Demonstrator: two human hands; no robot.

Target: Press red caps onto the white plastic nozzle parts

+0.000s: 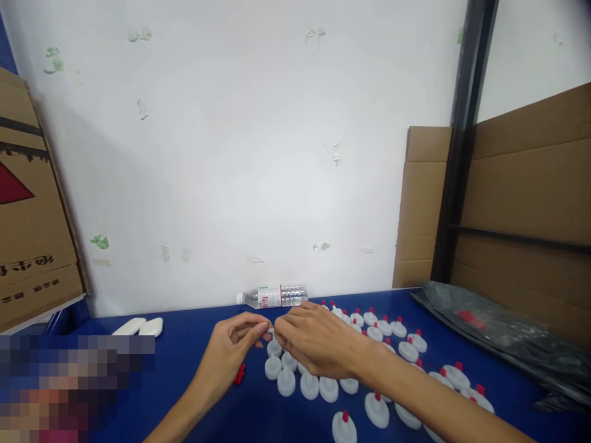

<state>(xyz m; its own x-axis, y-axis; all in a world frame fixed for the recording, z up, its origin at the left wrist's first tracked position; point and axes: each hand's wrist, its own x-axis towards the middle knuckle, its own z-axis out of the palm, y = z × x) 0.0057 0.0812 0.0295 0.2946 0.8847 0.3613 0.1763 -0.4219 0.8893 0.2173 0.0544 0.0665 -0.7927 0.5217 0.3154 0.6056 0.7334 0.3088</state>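
My left hand (241, 335) is closed in a pinch, thumb against fingertips, above the blue table. Just beside it, my right hand (314, 338) is closed too, its fingers bent and meeting close to the left fingertips. A sliver of something white shows between the two hands, but the fingers cover most of it and I cannot tell what it is. Under and around my right hand stand several white round lids (286, 383), some with a red tip (345, 417) on top. Small red caps (239, 374) lie in a little pile by my left wrist.
A clear plastic bottle (272, 297) lies on its side against the white wall. Two white oval pieces (151, 327) rest at the back left. A grey plastic bag (498, 326) with something red lies on the right. Cardboard (37, 184) stands at the left; more cardboard (526, 197) stands right.
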